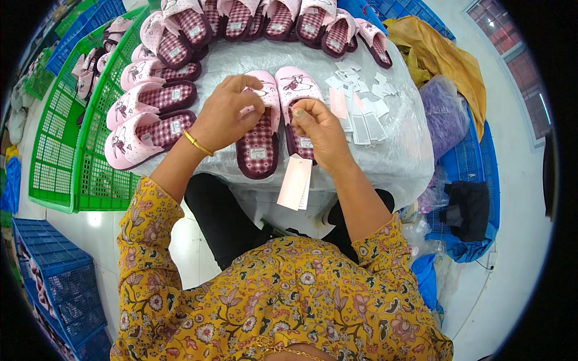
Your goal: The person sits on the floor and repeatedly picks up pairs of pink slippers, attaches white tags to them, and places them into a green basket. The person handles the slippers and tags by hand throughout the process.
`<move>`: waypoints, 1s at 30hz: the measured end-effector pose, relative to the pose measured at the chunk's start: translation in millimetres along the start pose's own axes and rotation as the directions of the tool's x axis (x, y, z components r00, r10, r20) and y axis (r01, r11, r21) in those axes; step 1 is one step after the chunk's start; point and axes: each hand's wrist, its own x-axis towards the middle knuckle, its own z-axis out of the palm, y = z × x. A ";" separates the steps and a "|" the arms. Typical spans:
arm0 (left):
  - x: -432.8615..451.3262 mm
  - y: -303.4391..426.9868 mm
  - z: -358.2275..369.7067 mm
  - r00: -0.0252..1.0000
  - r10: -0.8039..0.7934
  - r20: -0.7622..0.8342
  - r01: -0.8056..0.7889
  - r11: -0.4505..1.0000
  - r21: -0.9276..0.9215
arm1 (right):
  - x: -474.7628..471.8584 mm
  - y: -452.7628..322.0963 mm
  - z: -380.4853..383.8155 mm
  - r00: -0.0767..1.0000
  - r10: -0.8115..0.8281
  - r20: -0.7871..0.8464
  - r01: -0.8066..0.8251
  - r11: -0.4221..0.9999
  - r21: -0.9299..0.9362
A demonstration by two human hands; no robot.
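Note:
A pair of pink slippers with dark checked insoles lies on the plastic-covered table before me: the left slipper (257, 153) and the right slipper (299, 85). My left hand (230, 113) is over the left slipper, fingers curled and apart, with nothing visible between them. Over the right slipper, my right hand (318, 128) has thumb and forefinger pinched together. A pale pink folded hang tag (294, 182) dangles just below that hand, past the slipper's heel. Any string between the fingers and the tag is too fine to make out.
Loose paper tags (361, 117) lie on the plastic-covered table (402, 149) at right. More slippers (153, 97) line its left and far edges. Green crates (106, 149) stand at left, blue crates (469, 162) at right with a purple bag (445, 113).

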 end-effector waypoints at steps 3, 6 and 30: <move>-12.5 -10.2 19.3 0.998 0.066 0.004 -0.066 0.994 0.088 | -8.3 2.5 11.2 1.000 -0.015 -0.025 0.010 0.983 -0.186; -10.6 -20.1 32.5 0.995 0.081 0.050 -0.087 0.986 0.143 | -10.6 14.3 16.5 0.995 -0.002 -0.097 -0.030 0.945 -0.325; 11.0 -51.0 59.4 0.966 -0.016 0.260 0.012 1.000 0.017 | 12.9 41.3 38.8 0.941 -0.333 -0.066 0.089 0.428 -0.900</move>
